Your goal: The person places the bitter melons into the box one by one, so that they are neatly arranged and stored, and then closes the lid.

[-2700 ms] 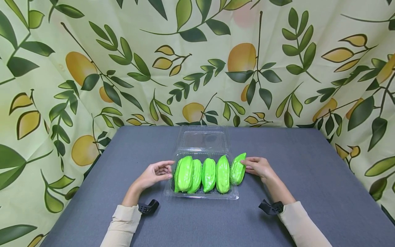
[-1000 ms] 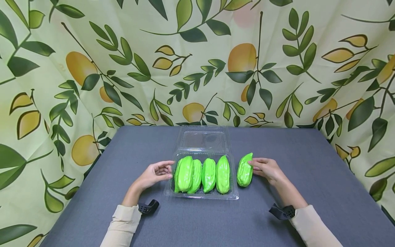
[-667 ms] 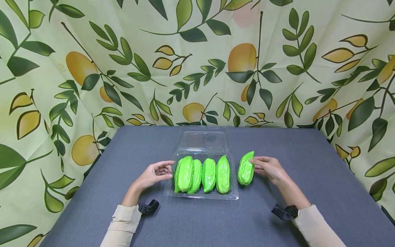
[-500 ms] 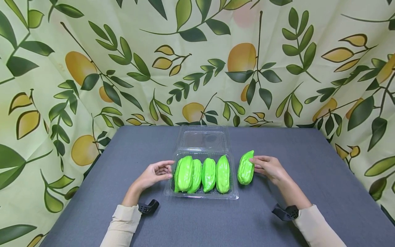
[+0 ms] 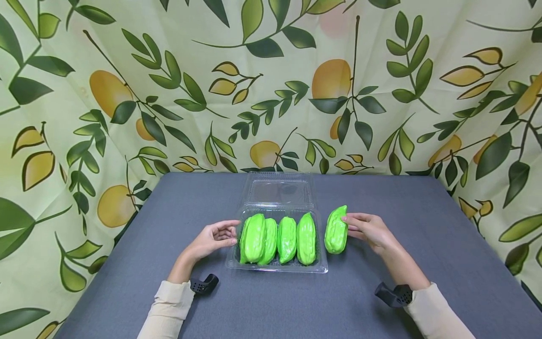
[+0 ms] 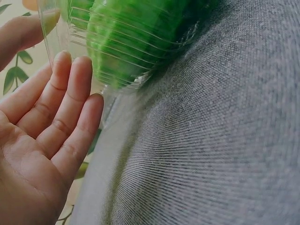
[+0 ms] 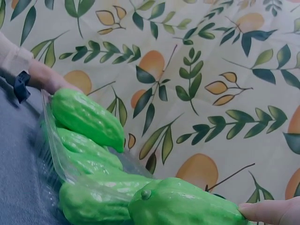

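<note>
In the head view, a clear plastic clamshell container [image 5: 277,269] lies on the table with its lid folded back. Several bright green, ridged bitter melons [image 5: 287,240] lie in it side by side, one stacked over others at the left. My right hand [image 5: 367,230] pinches the upper end of another bitter melon [image 5: 336,230], tilted, just right of the container. Whether its lower end touches the table I cannot tell. My left hand [image 5: 213,239] is at the container's left wall, its fingers loosely bent and touching the rim; the left wrist view shows the fingertips [image 6: 82,70] against the clear plastic.
The transparent lid [image 5: 278,190] lies behind the container. A grey cloth covers the table [image 5: 271,306]. Leaf-patterned fabric [image 5: 271,94] hangs behind and at both sides. Each wrist wears a black strap [image 5: 204,284].
The right hand has moved the bitter melon rightward from over the container's right rim to beside it, then raised it slightly. My left hand has stayed at the left rim.
</note>
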Demonstrator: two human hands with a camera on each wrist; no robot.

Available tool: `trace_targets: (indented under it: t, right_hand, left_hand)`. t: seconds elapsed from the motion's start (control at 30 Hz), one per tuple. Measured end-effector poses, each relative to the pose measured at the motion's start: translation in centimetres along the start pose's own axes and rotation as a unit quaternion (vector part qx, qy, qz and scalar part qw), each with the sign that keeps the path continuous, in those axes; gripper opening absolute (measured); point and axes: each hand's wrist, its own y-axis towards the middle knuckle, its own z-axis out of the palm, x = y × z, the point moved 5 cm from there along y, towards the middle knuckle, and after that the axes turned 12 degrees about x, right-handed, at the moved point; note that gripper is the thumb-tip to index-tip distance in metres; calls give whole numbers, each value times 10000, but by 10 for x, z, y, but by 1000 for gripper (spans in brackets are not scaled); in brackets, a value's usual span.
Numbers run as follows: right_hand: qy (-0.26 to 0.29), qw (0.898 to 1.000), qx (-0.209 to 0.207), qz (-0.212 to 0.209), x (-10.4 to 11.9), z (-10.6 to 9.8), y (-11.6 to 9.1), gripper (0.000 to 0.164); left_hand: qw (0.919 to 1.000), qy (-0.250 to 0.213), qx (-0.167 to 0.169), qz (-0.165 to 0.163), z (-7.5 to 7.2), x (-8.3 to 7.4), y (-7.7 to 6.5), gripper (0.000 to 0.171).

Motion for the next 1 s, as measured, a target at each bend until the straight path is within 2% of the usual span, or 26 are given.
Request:
trace_targets:
  t: [0.43,1.0]
  right_hand:
    - [227,9996,122,-141,7,9,-1,66]
    - [169,9989,271,-338,18,17,-2,62]
  left_hand:
    - [10000,-45,-1,-15,0,-1,0,57]
    - [10000,-13,-3,-28,0,0,0,57]
